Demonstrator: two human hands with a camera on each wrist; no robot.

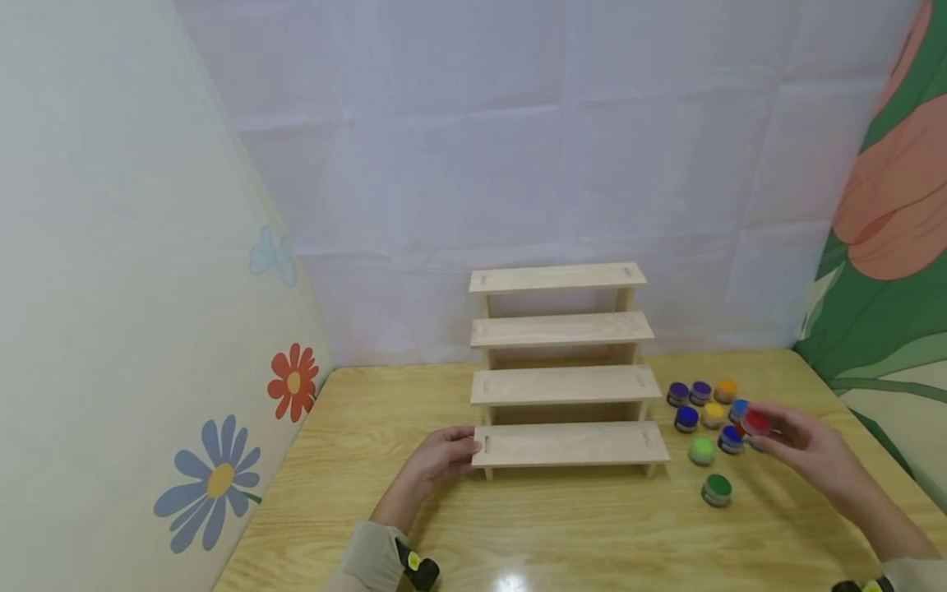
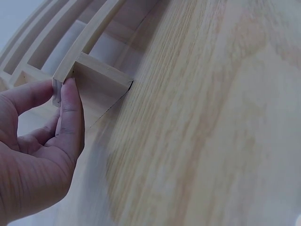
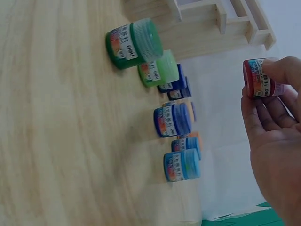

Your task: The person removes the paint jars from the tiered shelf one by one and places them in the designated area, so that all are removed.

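Observation:
A pale wooden four-step display rack stands on the table. My left hand is at the left end of its lowest board; the left wrist view shows thumb and fingers pinching the board's end. At the right, my right hand grips a small red paint jar between thumb and fingers. In the right wrist view this jar is held up off the table, its label showing. Below and beside it stand several paint jars, among them a dark green jar and a light green jar.
Also in the group are a yellow jar, an orange jar and several blue or purple jars. A white cloth hangs behind the wood-grain table. Flower-printed panels flank both sides.

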